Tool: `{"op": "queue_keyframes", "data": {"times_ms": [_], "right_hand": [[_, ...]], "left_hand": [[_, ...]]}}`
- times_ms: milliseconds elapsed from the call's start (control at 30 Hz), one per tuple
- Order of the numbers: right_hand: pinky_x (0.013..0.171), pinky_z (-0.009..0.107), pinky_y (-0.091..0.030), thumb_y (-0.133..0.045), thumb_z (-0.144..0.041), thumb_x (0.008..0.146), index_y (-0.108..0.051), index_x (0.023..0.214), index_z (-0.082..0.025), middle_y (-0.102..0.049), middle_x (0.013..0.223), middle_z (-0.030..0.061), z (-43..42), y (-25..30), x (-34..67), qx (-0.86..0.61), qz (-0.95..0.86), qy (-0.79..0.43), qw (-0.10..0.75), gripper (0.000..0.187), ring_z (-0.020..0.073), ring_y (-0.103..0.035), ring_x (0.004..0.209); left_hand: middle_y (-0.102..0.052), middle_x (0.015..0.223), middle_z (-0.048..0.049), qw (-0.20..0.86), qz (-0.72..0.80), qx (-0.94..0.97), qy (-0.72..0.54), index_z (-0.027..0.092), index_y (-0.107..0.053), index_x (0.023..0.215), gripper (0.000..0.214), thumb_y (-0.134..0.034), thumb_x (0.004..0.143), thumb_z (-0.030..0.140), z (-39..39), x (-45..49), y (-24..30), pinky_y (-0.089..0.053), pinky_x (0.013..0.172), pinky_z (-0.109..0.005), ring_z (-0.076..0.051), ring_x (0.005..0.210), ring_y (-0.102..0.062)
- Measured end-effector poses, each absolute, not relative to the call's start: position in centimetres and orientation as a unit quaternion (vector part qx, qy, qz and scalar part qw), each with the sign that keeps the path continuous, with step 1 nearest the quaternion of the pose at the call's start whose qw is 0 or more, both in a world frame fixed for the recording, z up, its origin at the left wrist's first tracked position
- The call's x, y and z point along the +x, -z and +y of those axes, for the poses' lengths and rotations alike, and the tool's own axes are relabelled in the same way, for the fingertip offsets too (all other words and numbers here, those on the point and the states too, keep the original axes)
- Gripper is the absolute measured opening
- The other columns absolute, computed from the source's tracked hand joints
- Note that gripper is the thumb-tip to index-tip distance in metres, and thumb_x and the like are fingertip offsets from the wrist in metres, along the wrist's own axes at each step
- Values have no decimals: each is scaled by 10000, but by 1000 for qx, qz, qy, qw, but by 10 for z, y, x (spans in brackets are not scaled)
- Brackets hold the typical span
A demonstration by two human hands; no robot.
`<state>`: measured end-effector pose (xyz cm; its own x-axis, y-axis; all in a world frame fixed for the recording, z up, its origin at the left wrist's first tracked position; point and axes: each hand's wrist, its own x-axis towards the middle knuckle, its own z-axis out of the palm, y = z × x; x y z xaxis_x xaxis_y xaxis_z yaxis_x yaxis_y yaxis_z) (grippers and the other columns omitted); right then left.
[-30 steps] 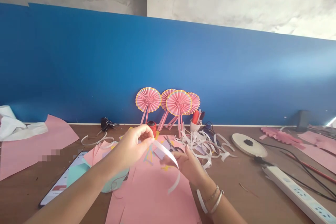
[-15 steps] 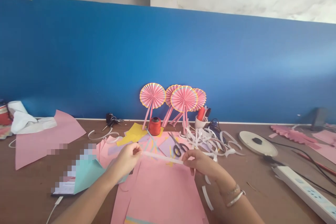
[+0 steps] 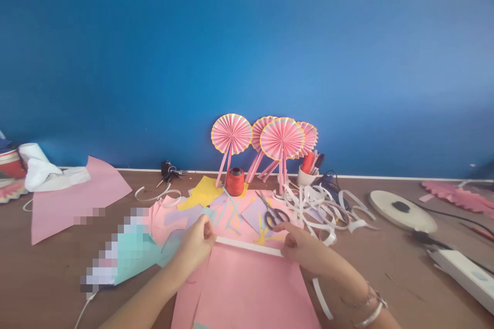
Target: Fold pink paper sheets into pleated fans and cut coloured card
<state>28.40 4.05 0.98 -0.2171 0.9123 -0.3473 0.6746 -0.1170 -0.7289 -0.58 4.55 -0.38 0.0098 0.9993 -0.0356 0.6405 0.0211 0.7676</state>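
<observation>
My left hand (image 3: 196, 245) and my right hand (image 3: 297, 247) pinch the two ends of a white paper strip (image 3: 249, 247), holding it taut and level. The strip lies just over the top edge of a large pink paper sheet (image 3: 250, 293). Black-handled scissors (image 3: 276, 217) rest on a lilac paper piece (image 3: 254, 214) just beyond my right fingers. Several curled white paper strips (image 3: 320, 211) are heaped to the right of the scissors. Another white strip (image 3: 322, 298) lies beneath my right forearm.
Pink pleated paper fans (image 3: 231, 134) on sticks lean on the blue wall (image 3: 247, 61) behind a red thread spool (image 3: 235, 181). Keys (image 3: 168, 169), a white pen mug (image 3: 306, 176), a white disc (image 3: 401, 211) and a power strip (image 3: 463, 277) sit on the wooden table (image 3: 57, 272).
The strip has gone from a loose curve to a straight, taut line between my hands. It has dropped toward the pink sheet's top edge. The view has tilted upward.
</observation>
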Motion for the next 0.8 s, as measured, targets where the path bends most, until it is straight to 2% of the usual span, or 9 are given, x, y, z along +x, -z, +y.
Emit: {"op": "queue_keyframes", "data": {"times_ms": [167, 333, 800], "right_hand": [[520, 220, -296, -479, -117, 671, -522, 1053, -244, -503, 624, -64, 40, -11, 278, -633, -637, -423, 116, 405, 99, -457, 531], [497, 217, -272, -466, -86, 646, -529, 994, -236, -477, 570, -72, 42, -6, 276, -637, -639, -419, 105, 384, 100, -450, 511], [482, 217, -265, -455, -65, 615, -510, 939, -228, -483, 540, -73, 43, -1, 274, -650, -638, -400, 105, 366, 109, -472, 497]], "left_hand": [[-420, 563, 96, 321, 657, 627, -269, 239, -328, 824, 174, -414, 731, 119, 43, -4, 5, -331, 516, -220, -129, 527, -483], [-404, 565, 92, 311, 658, 634, -262, 240, -339, 831, 184, -401, 741, 93, 41, -2, 6, -315, 504, -215, -134, 539, -499], [-487, 616, 70, 278, 663, 653, -238, 245, -343, 837, 181, -399, 761, 90, 38, -2, 9, -310, 515, -216, -142, 566, -517]]}}
